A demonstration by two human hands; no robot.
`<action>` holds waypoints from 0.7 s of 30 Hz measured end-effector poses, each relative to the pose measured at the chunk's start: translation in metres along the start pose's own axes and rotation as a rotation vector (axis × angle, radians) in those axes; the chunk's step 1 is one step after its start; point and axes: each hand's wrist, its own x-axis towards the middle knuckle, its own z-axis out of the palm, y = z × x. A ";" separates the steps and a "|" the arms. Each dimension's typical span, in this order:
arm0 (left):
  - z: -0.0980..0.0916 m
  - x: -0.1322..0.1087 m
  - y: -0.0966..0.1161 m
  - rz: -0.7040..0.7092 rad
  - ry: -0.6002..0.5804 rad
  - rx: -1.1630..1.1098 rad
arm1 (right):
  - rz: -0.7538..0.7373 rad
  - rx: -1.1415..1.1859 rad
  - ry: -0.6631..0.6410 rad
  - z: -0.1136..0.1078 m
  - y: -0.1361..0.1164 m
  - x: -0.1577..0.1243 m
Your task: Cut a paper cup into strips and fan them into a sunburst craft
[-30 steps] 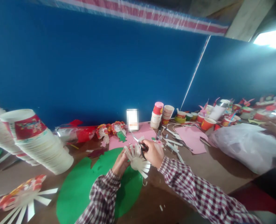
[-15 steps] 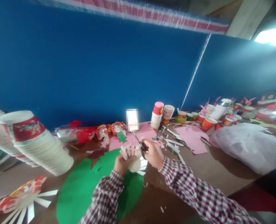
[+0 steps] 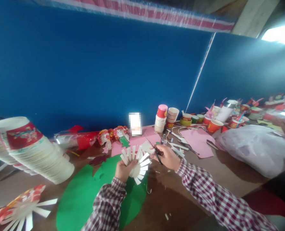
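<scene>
A white paper cup, its wall slit into long strips that splay out around a round base (image 3: 134,172), is held up over the right part of a large, rounded green paper sheet (image 3: 82,199). The left hand (image 3: 123,169) grips it from the left, the thumb laid across the strips near the base and the other fingers mostly hidden behind; thumb and fingers are closed on the cup with no gap showing.

Just to the right, the right hand (image 3: 167,157) has its fingers curled around the black handles of a pair of scissors (image 3: 159,156), whose thin blades point away and to the left; how far the blades stand apart cannot be told.

Small white paper scraps (image 3: 166,217) lie on the brown tabletop (image 3: 188,205). Beyond the hands is a pink paper sheet (image 3: 154,136), with red, yellow and white paper figures (image 3: 119,133) at its left edge. Tall nested white paper cups (image 3: 43,157) lean at the left; a crumpled, translucent white plastic bag (image 3: 255,150) sits at the right.
</scene>
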 end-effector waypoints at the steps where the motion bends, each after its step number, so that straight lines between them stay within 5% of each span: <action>1: -0.001 0.000 0.000 0.008 -0.020 -0.018 | 0.015 0.028 -0.030 -0.004 0.004 0.001; 10: 0.003 -0.003 0.004 0.000 -0.094 0.017 | 0.088 0.298 -0.495 -0.010 0.029 -0.003; 21: 0.000 -0.003 0.002 -0.032 -0.183 0.024 | 0.093 0.302 -0.520 -0.006 0.022 0.000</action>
